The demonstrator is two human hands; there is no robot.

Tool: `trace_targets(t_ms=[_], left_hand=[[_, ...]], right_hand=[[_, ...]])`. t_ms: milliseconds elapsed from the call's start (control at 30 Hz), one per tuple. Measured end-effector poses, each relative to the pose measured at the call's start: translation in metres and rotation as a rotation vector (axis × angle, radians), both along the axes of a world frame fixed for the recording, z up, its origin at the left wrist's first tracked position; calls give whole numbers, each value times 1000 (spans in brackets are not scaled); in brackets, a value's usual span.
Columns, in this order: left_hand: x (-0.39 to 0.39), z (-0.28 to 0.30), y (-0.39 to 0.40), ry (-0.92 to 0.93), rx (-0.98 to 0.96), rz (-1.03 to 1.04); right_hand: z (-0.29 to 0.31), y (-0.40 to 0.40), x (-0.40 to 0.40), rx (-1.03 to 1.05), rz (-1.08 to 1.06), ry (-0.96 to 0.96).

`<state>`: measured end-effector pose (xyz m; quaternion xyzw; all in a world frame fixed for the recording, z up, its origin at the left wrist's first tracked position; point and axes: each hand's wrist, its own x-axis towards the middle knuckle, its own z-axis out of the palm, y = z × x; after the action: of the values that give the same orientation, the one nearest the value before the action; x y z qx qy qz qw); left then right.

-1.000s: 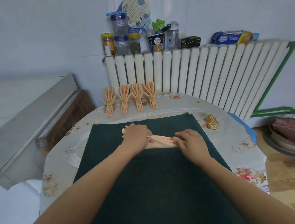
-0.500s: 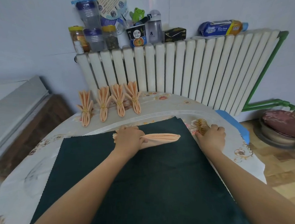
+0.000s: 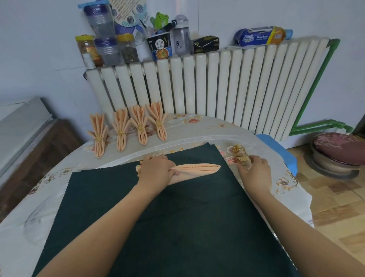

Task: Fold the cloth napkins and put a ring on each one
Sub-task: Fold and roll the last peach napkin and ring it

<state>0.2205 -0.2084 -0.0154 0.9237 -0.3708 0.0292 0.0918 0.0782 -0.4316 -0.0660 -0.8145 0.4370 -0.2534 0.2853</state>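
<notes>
We can read one word for certain: "Kitchen", in white letters on the blue wrapper of the long roll package [image 3: 260, 36] lying on top of the radiator [image 3: 211, 89]. The same wrapper carries Chinese characters to the left of that word, but we cannot make them out. The instant noodle cup [image 3: 160, 45] on the radiator shows large Chinese characters on a dark band above a picture of noodles; they are too blurred for us to read. The round printed fan [image 3: 125, 6] on the wall bears small print that is illegible.
</notes>
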Motion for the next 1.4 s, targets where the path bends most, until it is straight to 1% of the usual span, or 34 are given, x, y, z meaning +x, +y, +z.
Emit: trace_targets(t_ms=[67, 167, 300, 401, 634, 734, 868, 968, 1269, 1402], left_hand=[[-6, 3, 6, 12, -6, 7], [-19, 8, 21, 49, 16, 22], [-30, 9, 40, 89, 16, 56], [-40, 12, 58, 79, 0, 49], [-69, 22, 90, 57, -52, -77], [-79, 26, 99, 56, -35, -97], [-91, 31, 104, 24, 49, -110], [-99, 34, 107, 26, 65, -125], [-108, 37, 112, 85, 38, -173], [-112, 37, 110, 60, 69, -239]], right_hand=[[3, 11, -14, 38, 70, -105], [12, 34, -35, 64, 211, -148], [21, 57, -53, 161, 369, -115], [28, 73, -66, 232, 463, -109], [41, 108, -79, 206, 695, 20], [49, 126, -80, 149, 793, 91], [55, 144, -76, -18, 841, 217], [58, 156, -75, -90, 873, 256], [62, 175, -75, -123, 888, 264], [62, 183, -79, -161, 867, 307]])
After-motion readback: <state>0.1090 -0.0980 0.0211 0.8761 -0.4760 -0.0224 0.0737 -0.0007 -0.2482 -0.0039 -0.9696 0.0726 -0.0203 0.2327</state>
